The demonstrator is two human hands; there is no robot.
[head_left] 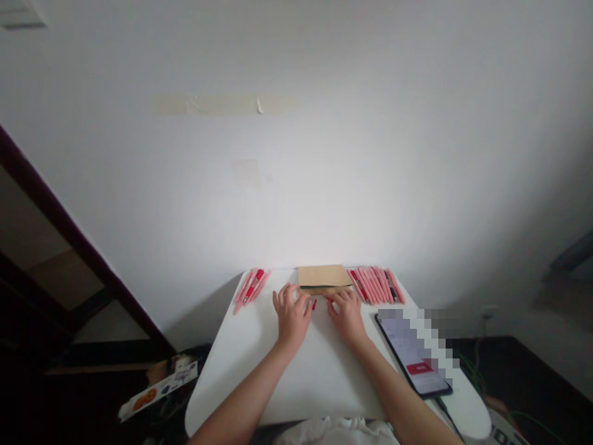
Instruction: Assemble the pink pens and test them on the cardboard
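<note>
A flat brown kraft-coloured piece (324, 275), perhaps a box or pouch, lies at the table's far edge by the wall. A dark line crosses it, with a narrow brown strip on the near side. My left hand (293, 316) has its curled fingers on the left end of that strip. At the strip's right part, the bent fingers of my right hand (348, 315) grip the near edge. Between my hands, a small red piece (314, 305) rests on the table; its kind is too small to tell.
Pink and red pens (252, 287) lie at the far left, and a longer row of pink pens (375, 285) at the far right. A phone (412, 358) with a cable lies on the right of the white table (324, 383). The wall (324, 204) rises directly behind.
</note>
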